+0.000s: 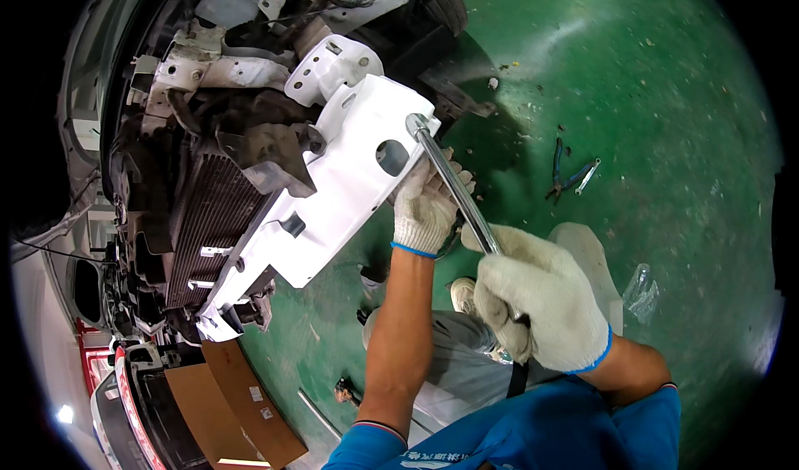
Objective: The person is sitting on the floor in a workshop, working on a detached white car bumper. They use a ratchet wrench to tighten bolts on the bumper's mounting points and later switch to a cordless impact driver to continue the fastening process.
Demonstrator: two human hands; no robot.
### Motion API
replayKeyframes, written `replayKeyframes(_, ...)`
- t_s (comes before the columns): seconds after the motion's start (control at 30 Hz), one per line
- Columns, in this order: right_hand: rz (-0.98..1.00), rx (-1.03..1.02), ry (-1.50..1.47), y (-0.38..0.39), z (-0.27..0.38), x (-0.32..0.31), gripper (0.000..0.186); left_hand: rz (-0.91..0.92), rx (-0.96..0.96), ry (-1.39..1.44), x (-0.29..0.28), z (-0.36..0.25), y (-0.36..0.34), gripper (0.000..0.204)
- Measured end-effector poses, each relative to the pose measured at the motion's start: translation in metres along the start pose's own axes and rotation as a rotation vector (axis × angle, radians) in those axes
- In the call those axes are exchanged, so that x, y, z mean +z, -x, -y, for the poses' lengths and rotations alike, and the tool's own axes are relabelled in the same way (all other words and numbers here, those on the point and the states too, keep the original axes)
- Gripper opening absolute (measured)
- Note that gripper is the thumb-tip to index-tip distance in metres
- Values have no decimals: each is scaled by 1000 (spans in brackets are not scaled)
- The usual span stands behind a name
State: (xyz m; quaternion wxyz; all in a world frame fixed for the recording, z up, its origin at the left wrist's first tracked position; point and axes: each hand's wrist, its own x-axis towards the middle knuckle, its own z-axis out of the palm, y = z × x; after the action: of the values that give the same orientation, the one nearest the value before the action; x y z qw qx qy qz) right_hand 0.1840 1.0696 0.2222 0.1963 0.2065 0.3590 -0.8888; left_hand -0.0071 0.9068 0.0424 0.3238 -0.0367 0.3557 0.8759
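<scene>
The white panel (333, 179) is jutting out from the car front, its right edge facing open green floor (666, 95). The right hand (541, 303) is gripping the wrench (454, 183), whose head is sitting on the panel. The left hand (424, 208) is pressing against the panel's edge, fingers curled.

Both hands wear off-white knitted work gloves with a thin blue band at the cuff: left hand (424, 208), right hand (541, 299). The forearms are bare. Short blue sleeves with dark trim show near the lower edge.
</scene>
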Motion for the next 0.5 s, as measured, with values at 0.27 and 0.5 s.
replayKeyframes(0.27, -76, -50, 130, 60, -59, -103, 63, -258, -99, -607, -29, 43, 3, 37)
replayKeyframes(0.5, -754, -83, 425, 84, -72, -193, 29, -109, -386, -1015, -132, 145, -39, 33)
